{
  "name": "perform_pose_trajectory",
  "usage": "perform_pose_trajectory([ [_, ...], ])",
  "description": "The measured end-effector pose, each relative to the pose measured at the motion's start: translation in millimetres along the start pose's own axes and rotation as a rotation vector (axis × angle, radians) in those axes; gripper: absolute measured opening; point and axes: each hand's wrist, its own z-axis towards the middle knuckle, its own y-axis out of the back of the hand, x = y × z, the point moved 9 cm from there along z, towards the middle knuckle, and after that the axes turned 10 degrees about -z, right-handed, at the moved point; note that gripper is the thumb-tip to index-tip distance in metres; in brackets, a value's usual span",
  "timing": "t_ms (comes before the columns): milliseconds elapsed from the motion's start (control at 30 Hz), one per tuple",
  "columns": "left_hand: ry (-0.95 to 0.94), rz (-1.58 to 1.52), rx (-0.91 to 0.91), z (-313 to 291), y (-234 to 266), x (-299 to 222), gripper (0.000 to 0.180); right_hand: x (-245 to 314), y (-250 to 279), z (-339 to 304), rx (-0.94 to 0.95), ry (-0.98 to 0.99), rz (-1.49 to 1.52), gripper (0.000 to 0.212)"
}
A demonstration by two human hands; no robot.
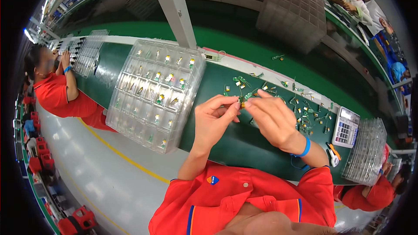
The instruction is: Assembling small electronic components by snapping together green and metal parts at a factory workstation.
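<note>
My left hand (214, 117) and my right hand (272, 119) meet above the dark green bench (226, 141). Between their fingertips they pinch one small green and yellow component (242, 101). Just beyond my fingers lie several loose green parts (305, 111) scattered over the bench. To my left stands a stack of clear plastic compartment trays (152, 93), with small parts in many of its pockets. A blue band (305, 148) circles my right wrist.
A white calculator (346, 127) lies at the right, with a white and orange tool (333, 154) and another clear tray stack (365, 152) beside it. A grey post (174, 8) rises behind the trays. People in red shirts sit at the bench on both sides.
</note>
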Motion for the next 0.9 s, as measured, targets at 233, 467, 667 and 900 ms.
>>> perform_pose_trajectory([
  [233,0.061,-0.125,0.043,5.2,-2.8,5.3,0.015,5.8,-5.4,0.1,0.118,0.041,-0.086,0.033],
  [467,0.169,-0.06,0.117,12.8,1.5,12.5,0.012,6.0,-7.5,-4.7,0.174,0.028,-0.075,0.033],
  [667,0.166,-0.078,0.103,9.8,-0.4,9.0,0.011,-3.8,-2.5,-5.5,0.145,-0.141,-0.004,0.022],
  [900,-0.019,-0.144,0.042,5.3,-2.5,-3.3,0.01,-33.0,-16.2,-7.9,0.181,-0.548,0.348,0.012],
])
